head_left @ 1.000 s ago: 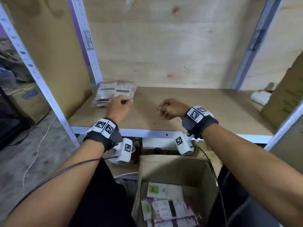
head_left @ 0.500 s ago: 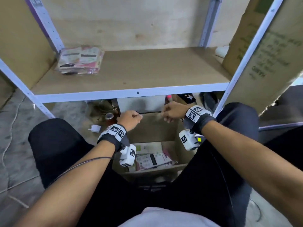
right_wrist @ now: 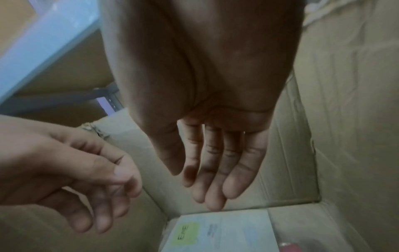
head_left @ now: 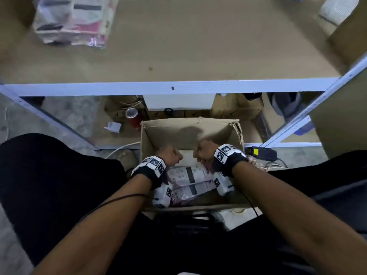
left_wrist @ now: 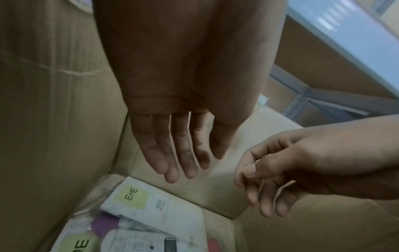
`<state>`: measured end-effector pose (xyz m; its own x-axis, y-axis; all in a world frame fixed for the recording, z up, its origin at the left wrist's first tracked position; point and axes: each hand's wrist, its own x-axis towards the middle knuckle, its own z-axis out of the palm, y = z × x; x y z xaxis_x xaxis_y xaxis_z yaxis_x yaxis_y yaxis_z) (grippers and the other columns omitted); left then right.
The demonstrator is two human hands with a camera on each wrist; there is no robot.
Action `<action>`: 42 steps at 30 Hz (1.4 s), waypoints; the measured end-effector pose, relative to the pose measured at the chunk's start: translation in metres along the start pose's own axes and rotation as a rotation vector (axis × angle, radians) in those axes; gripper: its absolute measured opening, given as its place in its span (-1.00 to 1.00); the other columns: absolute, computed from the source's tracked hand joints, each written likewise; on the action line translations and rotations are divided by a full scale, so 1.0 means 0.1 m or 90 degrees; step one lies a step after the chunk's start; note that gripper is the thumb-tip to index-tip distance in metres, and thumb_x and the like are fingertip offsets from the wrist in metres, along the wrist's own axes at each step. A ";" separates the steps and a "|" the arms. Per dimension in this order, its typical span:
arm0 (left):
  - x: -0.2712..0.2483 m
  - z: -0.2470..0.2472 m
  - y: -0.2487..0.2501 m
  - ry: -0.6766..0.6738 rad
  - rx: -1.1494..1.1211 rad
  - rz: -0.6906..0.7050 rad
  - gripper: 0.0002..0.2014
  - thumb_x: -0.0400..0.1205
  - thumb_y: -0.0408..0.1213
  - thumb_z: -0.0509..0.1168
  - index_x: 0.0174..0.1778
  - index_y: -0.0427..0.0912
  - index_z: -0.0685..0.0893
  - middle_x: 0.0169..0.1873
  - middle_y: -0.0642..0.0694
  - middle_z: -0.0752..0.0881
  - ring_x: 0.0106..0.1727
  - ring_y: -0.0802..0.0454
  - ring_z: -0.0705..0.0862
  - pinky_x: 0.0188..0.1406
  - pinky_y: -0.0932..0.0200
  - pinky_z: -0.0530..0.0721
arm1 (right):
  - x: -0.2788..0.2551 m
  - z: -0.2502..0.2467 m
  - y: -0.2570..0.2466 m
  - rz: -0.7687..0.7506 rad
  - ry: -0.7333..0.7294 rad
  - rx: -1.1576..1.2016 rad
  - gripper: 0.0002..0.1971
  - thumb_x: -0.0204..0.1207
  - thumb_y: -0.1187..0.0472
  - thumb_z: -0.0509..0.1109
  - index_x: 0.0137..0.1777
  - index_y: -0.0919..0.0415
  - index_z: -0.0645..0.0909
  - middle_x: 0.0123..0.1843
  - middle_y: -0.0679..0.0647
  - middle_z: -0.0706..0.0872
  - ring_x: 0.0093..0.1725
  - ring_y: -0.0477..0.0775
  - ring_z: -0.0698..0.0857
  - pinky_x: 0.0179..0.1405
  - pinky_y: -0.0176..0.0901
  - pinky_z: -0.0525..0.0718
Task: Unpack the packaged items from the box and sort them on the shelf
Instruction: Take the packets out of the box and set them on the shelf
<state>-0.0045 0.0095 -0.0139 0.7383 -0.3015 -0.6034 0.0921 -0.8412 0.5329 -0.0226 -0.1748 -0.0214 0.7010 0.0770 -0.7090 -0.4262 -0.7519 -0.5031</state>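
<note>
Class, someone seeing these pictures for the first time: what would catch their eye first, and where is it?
Two empty hands, left hand and right hand, reach side by side into an open cardboard box on the floor. Beneath them lie white packaged items; a stack of packets sits on the shelf above, far left.

Dim, soft, blurred at edges
</note>
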 end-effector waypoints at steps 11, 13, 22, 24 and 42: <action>0.28 0.05 -0.33 0.010 0.008 -0.047 -0.73 0.67 -0.21 0.36 -0.06 -0.36 0.84 0.23 -0.29 0.64 0.27 -0.17 0.62 0.30 0.10 0.61 | 0.58 0.52 0.24 -0.006 -0.105 -0.289 -0.61 0.59 0.31 0.41 0.42 0.13 0.65 0.39 0.21 0.68 0.29 0.26 0.72 0.28 0.09 0.71; 0.29 0.06 -0.35 0.003 0.010 -0.043 -0.76 0.68 -0.23 0.34 -0.06 -0.31 0.84 0.22 -0.26 0.68 0.29 -0.15 0.62 0.24 0.18 0.59 | 0.60 0.62 0.32 -0.002 -0.113 -0.319 -0.52 0.54 0.28 0.49 0.47 0.07 0.60 0.45 0.18 0.63 0.36 0.24 0.67 0.34 0.08 0.67; 0.29 0.03 -0.37 -0.032 -0.019 -0.051 -0.76 0.70 -0.22 0.31 -0.03 -0.29 0.83 0.08 -0.22 0.81 0.18 -0.17 0.72 0.13 0.10 0.65 | 0.60 0.82 0.49 -0.023 -0.121 -0.366 -0.43 0.55 0.29 0.49 0.56 0.03 0.50 0.54 0.12 0.57 0.48 0.18 0.59 0.49 -0.01 0.54; 0.29 0.03 -0.34 -0.023 -0.016 -0.057 -0.75 0.70 -0.20 0.31 0.05 -0.30 0.82 0.12 -0.21 0.80 0.20 -0.17 0.72 0.12 0.13 0.65 | 0.59 0.84 0.45 -0.013 -0.127 -0.369 -0.46 0.47 0.28 0.54 0.47 0.06 0.59 0.48 0.13 0.62 0.42 0.17 0.64 0.43 -0.03 0.61; 0.27 0.03 -0.28 -0.014 -0.054 -0.081 -0.75 0.71 -0.15 0.31 0.12 -0.24 0.77 0.24 -0.16 0.74 0.30 -0.11 0.66 0.12 0.19 0.57 | 0.57 0.99 0.37 -0.019 -0.118 -0.505 -0.56 0.68 0.16 0.31 0.55 0.14 0.46 0.58 0.29 0.32 0.60 0.32 0.30 0.56 0.25 0.34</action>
<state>0.0110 0.0233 -0.0467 0.7028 -0.2055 -0.6810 0.2407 -0.8323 0.4994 -0.0552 -0.1330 -0.1290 0.5695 0.1599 -0.8063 0.1720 -0.9824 -0.0733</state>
